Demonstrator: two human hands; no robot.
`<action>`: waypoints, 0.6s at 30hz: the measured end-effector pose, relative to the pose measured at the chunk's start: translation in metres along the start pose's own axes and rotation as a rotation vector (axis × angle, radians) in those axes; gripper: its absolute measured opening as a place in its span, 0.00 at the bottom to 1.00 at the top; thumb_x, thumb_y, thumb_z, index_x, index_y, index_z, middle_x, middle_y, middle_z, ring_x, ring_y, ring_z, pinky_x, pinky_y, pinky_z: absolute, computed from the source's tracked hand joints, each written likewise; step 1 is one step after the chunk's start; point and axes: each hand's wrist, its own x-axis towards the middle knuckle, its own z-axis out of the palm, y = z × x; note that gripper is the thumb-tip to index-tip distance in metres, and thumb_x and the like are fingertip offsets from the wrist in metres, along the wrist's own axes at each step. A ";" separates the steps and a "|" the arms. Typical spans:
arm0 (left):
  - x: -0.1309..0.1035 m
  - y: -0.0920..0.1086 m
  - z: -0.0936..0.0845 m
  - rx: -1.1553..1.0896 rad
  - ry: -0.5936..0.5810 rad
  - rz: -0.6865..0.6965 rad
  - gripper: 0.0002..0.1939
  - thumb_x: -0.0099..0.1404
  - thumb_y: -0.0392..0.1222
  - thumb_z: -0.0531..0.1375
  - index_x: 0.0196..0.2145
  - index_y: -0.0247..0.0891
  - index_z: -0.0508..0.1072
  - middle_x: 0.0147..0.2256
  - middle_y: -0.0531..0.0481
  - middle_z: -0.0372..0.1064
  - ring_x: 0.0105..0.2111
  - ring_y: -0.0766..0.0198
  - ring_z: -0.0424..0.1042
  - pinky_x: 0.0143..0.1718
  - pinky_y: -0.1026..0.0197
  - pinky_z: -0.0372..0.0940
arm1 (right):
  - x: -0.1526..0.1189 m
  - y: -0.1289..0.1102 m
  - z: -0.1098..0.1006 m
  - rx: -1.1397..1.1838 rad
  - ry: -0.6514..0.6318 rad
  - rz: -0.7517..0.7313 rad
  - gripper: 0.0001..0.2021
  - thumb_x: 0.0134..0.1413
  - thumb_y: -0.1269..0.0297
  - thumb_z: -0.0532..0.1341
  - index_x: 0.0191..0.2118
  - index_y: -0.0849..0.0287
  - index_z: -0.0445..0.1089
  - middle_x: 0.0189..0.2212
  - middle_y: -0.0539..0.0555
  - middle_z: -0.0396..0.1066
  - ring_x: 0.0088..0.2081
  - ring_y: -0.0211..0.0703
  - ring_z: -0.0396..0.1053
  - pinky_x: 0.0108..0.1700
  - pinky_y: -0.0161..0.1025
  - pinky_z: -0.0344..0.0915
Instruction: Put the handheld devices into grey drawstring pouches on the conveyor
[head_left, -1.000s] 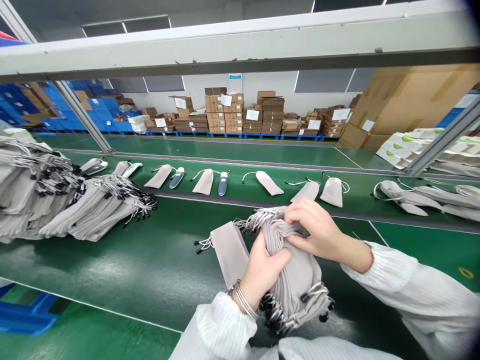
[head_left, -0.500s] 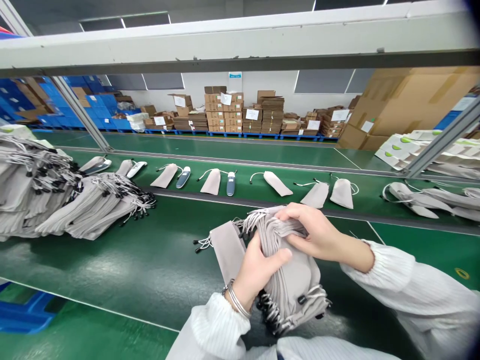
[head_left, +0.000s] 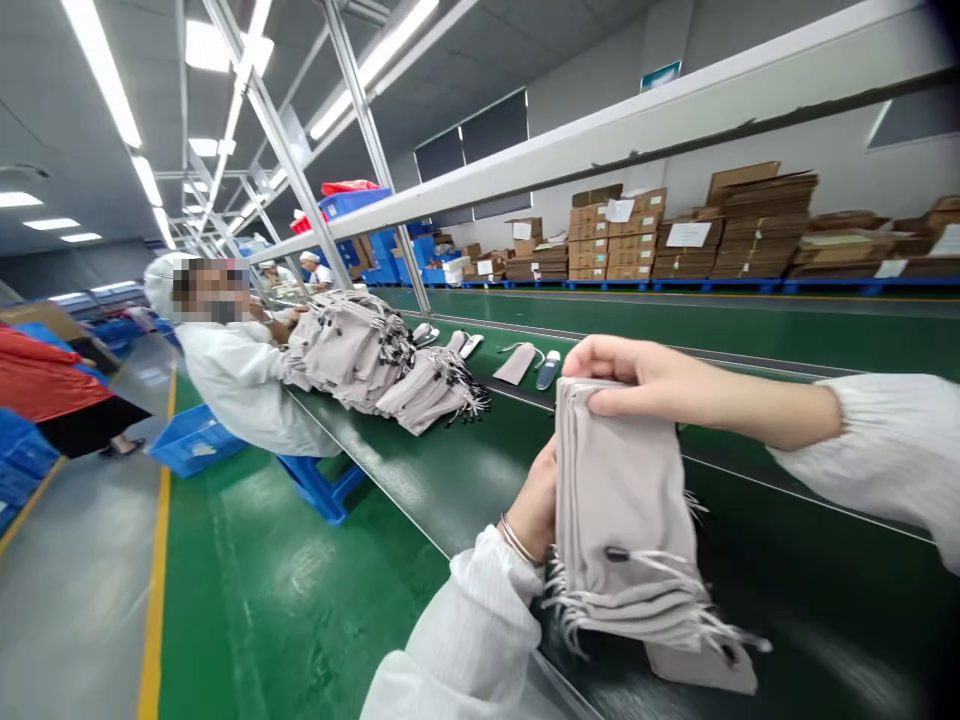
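Observation:
Both hands hold a thick stack of beige drawstring pouches (head_left: 622, 480) above the dark green belt. My right hand (head_left: 626, 375) grips its upper edge, thumb in front and fingers behind. Around the left side is my left hand (head_left: 541, 505), its fingers partly hidden behind the stack. White cords with black toggles hang from the lower end. Another pouch (head_left: 701, 665) shows beneath the stack. To the left lies a big heap of similar pouches (head_left: 349, 350), with a smaller pile (head_left: 435, 385) beside it. A single pouch (head_left: 516, 364) lies near a grey-blue handheld device (head_left: 548, 370).
A co-worker in white (head_left: 232, 370) sits at the heap's far side, on a blue stool (head_left: 322, 485). A blue crate (head_left: 196, 440) stands on the floor behind. A metal rail (head_left: 525, 175) crosses above the belt. Stacked cartons (head_left: 615, 240) line the back wall.
The view has swung left, bringing the co-worker into sight. The stack, bunched and bent before, is now straighter and held more upright, with my right hand on its top edge.

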 end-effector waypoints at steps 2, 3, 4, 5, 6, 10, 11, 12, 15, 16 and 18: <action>0.006 0.012 -0.028 0.083 0.047 0.047 0.24 0.52 0.44 0.72 0.47 0.37 0.78 0.45 0.44 0.78 0.46 0.52 0.75 0.51 0.54 0.69 | 0.025 0.001 0.005 -0.001 -0.039 -0.015 0.12 0.52 0.60 0.66 0.42 0.55 0.69 0.36 0.52 0.75 0.37 0.45 0.73 0.36 0.40 0.71; 0.010 0.020 -0.045 0.129 0.067 0.091 0.24 0.51 0.42 0.72 0.47 0.38 0.78 0.46 0.45 0.78 0.47 0.52 0.75 0.52 0.54 0.68 | 0.037 -0.002 0.002 -0.041 -0.013 -0.032 0.11 0.52 0.62 0.66 0.42 0.55 0.69 0.36 0.52 0.74 0.37 0.44 0.73 0.36 0.39 0.70; 0.015 0.029 -0.065 0.169 0.087 0.126 0.26 0.50 0.40 0.72 0.49 0.39 0.77 0.48 0.46 0.78 0.49 0.52 0.75 0.54 0.54 0.68 | 0.048 -0.006 -0.003 -0.106 0.044 -0.060 0.11 0.52 0.64 0.65 0.42 0.55 0.69 0.35 0.52 0.74 0.36 0.43 0.72 0.35 0.39 0.69; 0.020 0.040 -0.087 0.254 0.114 0.183 0.28 0.50 0.40 0.70 0.50 0.40 0.76 0.50 0.46 0.77 0.51 0.52 0.74 0.55 0.54 0.67 | 0.058 -0.011 -0.010 -0.190 0.126 -0.103 0.11 0.52 0.66 0.65 0.42 0.56 0.69 0.35 0.52 0.73 0.35 0.43 0.71 0.34 0.38 0.69; 0.026 0.052 -0.110 0.368 0.155 0.211 0.29 0.52 0.43 0.69 0.53 0.41 0.74 0.53 0.46 0.75 0.53 0.52 0.73 0.56 0.53 0.67 | 0.069 -0.016 -0.015 -0.287 0.223 -0.160 0.11 0.51 0.69 0.64 0.43 0.56 0.69 0.35 0.52 0.72 0.36 0.43 0.71 0.35 0.38 0.68; 0.049 0.097 -0.190 0.865 0.427 0.080 0.26 0.49 0.45 0.65 0.46 0.35 0.77 0.41 0.42 0.79 0.44 0.48 0.76 0.50 0.47 0.70 | 0.098 -0.019 0.009 -0.693 0.520 -0.387 0.16 0.52 0.76 0.59 0.48 0.59 0.68 0.44 0.55 0.73 0.43 0.46 0.70 0.42 0.41 0.67; 0.052 0.106 -0.204 0.923 0.489 0.086 0.23 0.47 0.44 0.65 0.42 0.34 0.77 0.38 0.42 0.78 0.42 0.47 0.76 0.51 0.44 0.69 | 0.101 -0.012 0.029 -0.785 0.527 -0.411 0.17 0.54 0.76 0.58 0.50 0.59 0.68 0.46 0.56 0.73 0.45 0.48 0.69 0.43 0.42 0.66; 0.054 0.114 -0.215 0.974 0.557 0.108 0.20 0.45 0.42 0.64 0.38 0.33 0.77 0.36 0.42 0.77 0.42 0.46 0.75 0.53 0.42 0.67 | 0.103 -0.002 0.053 -0.875 0.500 -0.431 0.17 0.56 0.77 0.55 0.50 0.59 0.69 0.46 0.58 0.73 0.47 0.49 0.68 0.42 0.43 0.66; 0.050 0.128 -0.230 1.088 0.711 0.223 0.18 0.46 0.43 0.60 0.37 0.35 0.75 0.39 0.41 0.74 0.47 0.46 0.72 0.59 0.41 0.61 | 0.099 0.041 0.119 -0.896 0.048 -0.532 0.17 0.60 0.64 0.60 0.54 0.60 0.70 0.46 0.59 0.73 0.45 0.50 0.69 0.45 0.44 0.69; 0.047 0.129 -0.229 1.109 0.750 0.260 0.20 0.49 0.44 0.58 0.40 0.35 0.75 0.41 0.41 0.73 0.49 0.45 0.70 0.60 0.39 0.60 | 0.096 0.055 0.129 -0.844 -0.053 -0.552 0.17 0.63 0.63 0.60 0.55 0.59 0.69 0.49 0.58 0.73 0.47 0.49 0.70 0.46 0.44 0.69; 0.037 0.124 -0.219 1.201 0.884 0.421 0.21 0.54 0.48 0.57 0.43 0.37 0.75 0.41 0.43 0.73 0.47 0.45 0.71 0.57 0.38 0.63 | 0.086 0.080 0.123 -0.700 -0.118 -0.463 0.15 0.64 0.59 0.60 0.54 0.53 0.70 0.51 0.52 0.74 0.50 0.44 0.70 0.50 0.41 0.69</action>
